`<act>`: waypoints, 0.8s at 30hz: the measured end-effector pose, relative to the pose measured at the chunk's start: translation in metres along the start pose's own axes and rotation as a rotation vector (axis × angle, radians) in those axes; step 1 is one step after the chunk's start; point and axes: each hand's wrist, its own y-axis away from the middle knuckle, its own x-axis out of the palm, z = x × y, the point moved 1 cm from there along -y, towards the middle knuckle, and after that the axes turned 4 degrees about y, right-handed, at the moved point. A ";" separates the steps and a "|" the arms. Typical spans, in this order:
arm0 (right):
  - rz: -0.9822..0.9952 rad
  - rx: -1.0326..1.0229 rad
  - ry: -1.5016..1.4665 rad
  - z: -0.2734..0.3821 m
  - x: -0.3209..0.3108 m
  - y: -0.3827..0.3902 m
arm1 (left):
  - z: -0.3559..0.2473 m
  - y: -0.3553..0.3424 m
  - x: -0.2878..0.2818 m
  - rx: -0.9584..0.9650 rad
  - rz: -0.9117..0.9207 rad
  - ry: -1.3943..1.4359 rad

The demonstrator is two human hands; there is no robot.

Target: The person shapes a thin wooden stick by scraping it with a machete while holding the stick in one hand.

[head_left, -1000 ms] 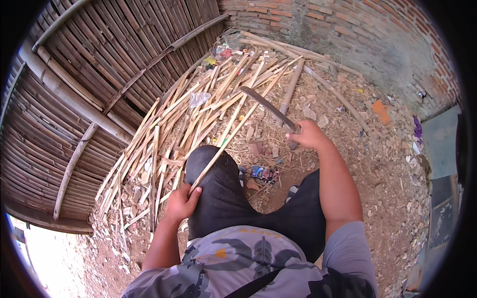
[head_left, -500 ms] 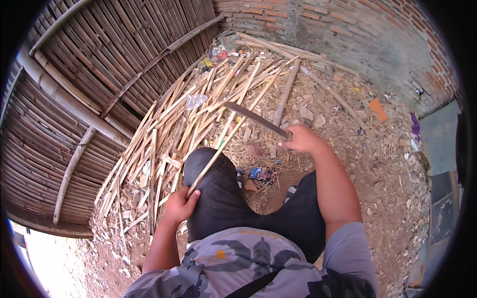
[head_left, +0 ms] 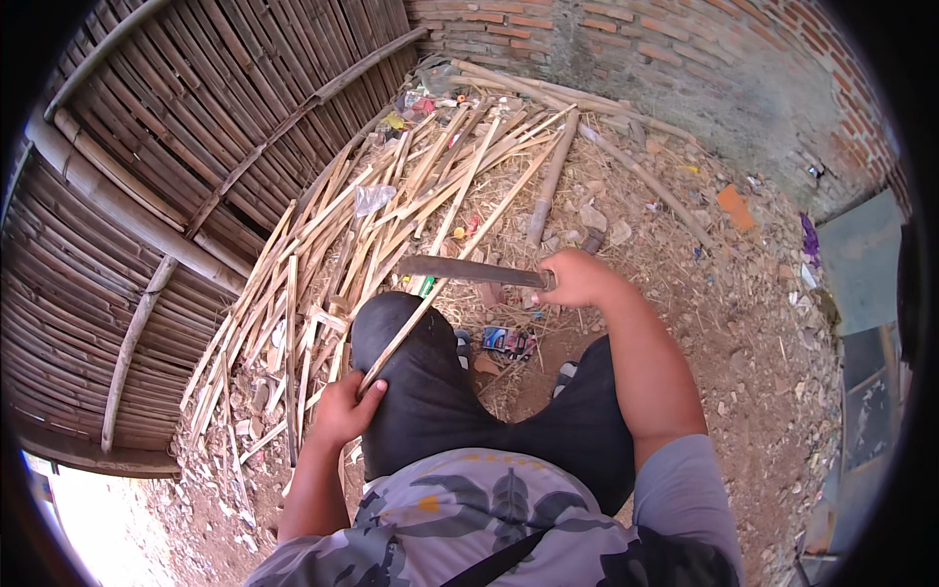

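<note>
My left hand [head_left: 342, 409] pinches a pale strip [head_left: 408, 331], and leftward from my clenched right hand [head_left: 577, 278] a machete [head_left: 474, 271] crosses it, perhaps touching.

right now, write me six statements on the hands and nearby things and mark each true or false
1. The left hand holds a pale strip. True.
2. The strip crosses the right leg. False: it crosses the left leg.
3. The right hand grips a long-bladed knife by its handle. True.
4. The knife's tip points to picture right. False: it points to picture left.
5. Clear plastic lies on the heap of strips. True.
6. Nothing orange is in view. False: an orange piece lies on the ground at picture right.
</note>
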 end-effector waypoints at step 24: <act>-0.139 0.109 -0.177 -0.032 0.011 -0.004 | -0.005 0.001 0.000 -0.017 -0.017 -0.037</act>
